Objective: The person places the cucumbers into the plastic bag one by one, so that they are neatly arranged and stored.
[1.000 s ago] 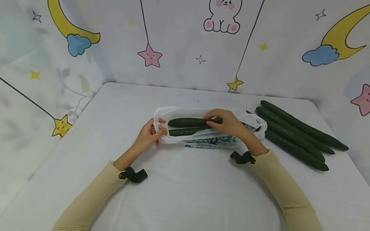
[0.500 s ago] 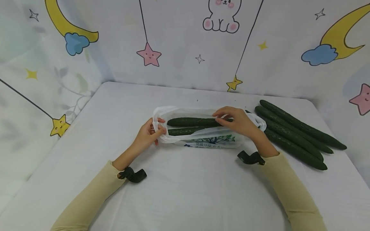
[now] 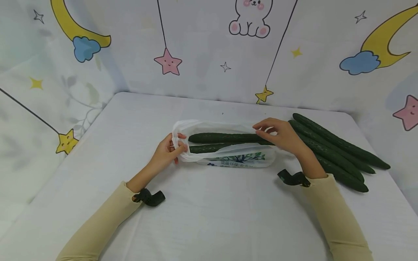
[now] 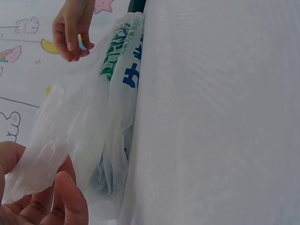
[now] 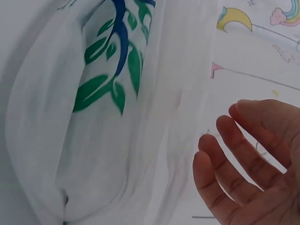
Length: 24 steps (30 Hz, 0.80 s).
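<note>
1. Left sleeve (image 3: 98, 221), beige; at its cuff a black wrist mount (image 3: 150, 197).
2. Left hand (image 3: 166, 150): narrow, thumb and fingers pinching the bag's left rim; the left wrist view shows thin plastic between them.
3. Plastic bag (image 3: 241, 159), white, with green and blue print on its near side; lies lengthwise on the white-covered table (image 3: 202, 210), mouth spread upward.
4. Far cucumber (image 3: 222, 137) and near cucumber (image 3: 205, 148): two, inside the bag, side by side, running left to right. The near one is partly covered by the bag's near rim; the far one's right end is hidden by the other hand.
5. Right hand (image 3: 284, 134): fingers loosely curved, thumb apart, nothing held, over the bag's right end. Contact with the far cucumber: cannot tell.
6. Loose cucumbers (image 3: 343, 144), apparently four, side by side on the table, outside the bag at right, partly behind the right wrist.
7. Step in hand, as judged: bagging, with two pieces in. The next move seems to call for the right hand at the loose cucumbers, the left holding the rim wide.
</note>
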### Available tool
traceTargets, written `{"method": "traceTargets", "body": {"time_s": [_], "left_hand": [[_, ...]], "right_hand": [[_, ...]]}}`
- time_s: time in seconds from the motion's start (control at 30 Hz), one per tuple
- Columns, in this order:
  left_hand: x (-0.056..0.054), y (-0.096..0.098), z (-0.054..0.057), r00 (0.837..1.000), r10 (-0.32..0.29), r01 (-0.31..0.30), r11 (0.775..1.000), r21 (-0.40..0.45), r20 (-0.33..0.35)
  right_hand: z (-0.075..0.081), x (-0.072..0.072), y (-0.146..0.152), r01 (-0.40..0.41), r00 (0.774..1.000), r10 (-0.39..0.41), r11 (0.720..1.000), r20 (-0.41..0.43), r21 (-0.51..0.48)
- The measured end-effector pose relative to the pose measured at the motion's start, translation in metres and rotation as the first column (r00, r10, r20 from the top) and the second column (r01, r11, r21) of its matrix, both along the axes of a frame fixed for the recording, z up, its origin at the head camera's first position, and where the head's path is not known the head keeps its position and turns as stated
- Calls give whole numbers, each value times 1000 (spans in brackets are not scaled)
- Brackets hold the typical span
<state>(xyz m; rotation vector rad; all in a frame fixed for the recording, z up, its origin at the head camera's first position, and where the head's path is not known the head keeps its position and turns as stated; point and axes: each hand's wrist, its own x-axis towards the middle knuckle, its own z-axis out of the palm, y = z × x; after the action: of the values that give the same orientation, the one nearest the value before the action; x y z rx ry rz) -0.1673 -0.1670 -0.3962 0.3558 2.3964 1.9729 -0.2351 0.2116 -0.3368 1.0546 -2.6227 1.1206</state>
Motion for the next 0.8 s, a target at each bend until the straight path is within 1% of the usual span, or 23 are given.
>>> {"method": "traceTargets", "body": {"time_s": [0.1, 0.23, 0.33, 0.5, 0.67, 0.8], "left_hand": [[0, 0, 0, 1000, 2, -2, 1000, -4, 2], [0, 0, 1, 1000, 3, -3, 1000, -7, 5], [0, 0, 1, 1000, 3, -3, 1000, -5, 3], [0, 0, 0, 1000, -2, 2, 1000, 0, 1], [-1, -1, -1, 1000, -6, 6, 1000, -3, 0], [-1, -1, -1, 1000, -5, 5, 1000, -7, 3]], "right_hand": [[-2, -2, 7, 23, 1000, -23, 1000, -9, -9], [-3, -5, 16, 87, 996, -87, 996, -16, -2], [-3, -6, 22, 130, 992, -130, 992, -4, 5], [-5, -11, 34, 177, 984, -177, 984, 7, 11], [-6, -14, 46, 241, 970, -240, 971, 45, -5], [-10, -16, 55, 263, 962, -261, 964, 82, -20]]}}
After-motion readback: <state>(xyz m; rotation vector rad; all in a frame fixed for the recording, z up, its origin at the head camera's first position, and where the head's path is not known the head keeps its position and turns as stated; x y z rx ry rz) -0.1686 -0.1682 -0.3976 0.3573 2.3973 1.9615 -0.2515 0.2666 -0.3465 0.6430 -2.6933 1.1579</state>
